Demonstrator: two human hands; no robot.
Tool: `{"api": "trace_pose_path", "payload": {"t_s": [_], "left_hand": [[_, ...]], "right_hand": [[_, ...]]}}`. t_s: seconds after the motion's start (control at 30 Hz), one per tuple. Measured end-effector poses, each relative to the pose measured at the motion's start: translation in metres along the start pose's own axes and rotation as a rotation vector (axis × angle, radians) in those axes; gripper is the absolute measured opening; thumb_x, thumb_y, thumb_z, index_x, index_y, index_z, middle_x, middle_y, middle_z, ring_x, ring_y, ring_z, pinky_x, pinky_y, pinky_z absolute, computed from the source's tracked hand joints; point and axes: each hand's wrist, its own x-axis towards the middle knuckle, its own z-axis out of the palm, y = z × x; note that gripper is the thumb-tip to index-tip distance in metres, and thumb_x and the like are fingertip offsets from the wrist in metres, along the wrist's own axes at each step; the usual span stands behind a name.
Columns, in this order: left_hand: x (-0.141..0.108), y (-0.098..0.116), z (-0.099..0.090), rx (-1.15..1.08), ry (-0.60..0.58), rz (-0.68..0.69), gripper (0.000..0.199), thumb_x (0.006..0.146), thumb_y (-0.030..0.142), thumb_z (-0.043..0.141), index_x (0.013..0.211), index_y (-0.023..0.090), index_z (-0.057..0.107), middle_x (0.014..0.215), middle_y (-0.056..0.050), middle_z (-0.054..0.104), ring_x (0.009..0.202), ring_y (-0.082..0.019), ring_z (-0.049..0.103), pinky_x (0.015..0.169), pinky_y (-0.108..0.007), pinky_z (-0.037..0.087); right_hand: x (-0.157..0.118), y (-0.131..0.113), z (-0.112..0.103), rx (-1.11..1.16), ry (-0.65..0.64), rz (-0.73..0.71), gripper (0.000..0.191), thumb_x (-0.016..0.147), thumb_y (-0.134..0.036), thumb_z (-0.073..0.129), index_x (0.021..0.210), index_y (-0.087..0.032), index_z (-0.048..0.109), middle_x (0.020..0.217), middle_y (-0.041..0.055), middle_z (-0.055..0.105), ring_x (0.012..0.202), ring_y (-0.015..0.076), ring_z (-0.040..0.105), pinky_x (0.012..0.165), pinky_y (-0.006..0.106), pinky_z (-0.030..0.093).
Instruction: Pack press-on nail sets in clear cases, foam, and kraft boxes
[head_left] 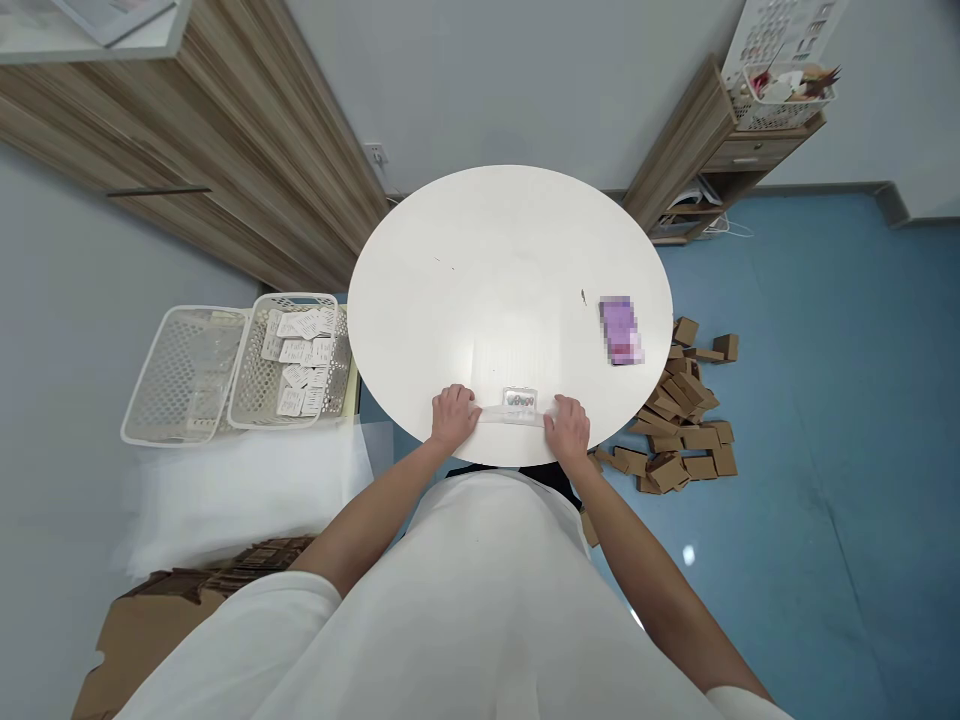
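Observation:
On the near edge of the round white table (pixel 510 260) lies a small clear case (pixel 520 399) with several small coloured pieces inside. A strip of translucent wrap (pixel 495 414) runs across the case's near side, between my hands. My left hand (pixel 454 418) holds the wrap's left end, thumb and fingers closed on it. At the right end, my right hand (pixel 568 430) grips the wrap in the same way. The case itself lies between the two hands, touched by neither as far as I can see.
A purple blurred object (pixel 620 330) lies at the table's right. White baskets (pixel 292 420) stand left, one holding printed cards. Small brown boxes (pixel 682 400) are piled on the floor at right. Flattened cardboard (pixel 150 630) and white sheets (pixel 247 490) are at lower left.

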Motion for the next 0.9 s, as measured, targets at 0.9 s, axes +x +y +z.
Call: {"api": "trace_pose_path", "payload": {"t_s": [0.9], "left_hand": [[0.013, 0.031, 0.011, 0.204, -0.120, 0.567, 0.040, 0.074, 0.036, 0.056, 0.108, 0.017, 0.048, 0.138, -0.013, 0.034, 0.128, -0.028, 0.025, 0.100, -0.045, 0.019]], "right_hand": [[0.019, -0.012, -0.006, -0.052, -0.235, -0.578, 0.026, 0.070, -0.027, 0.061, 0.092, -0.016, 0.052, 0.139, 0.0165, 0.029, 0.128, 0.0314, 0.025, 0.095, 0.048, 0.031]]}}
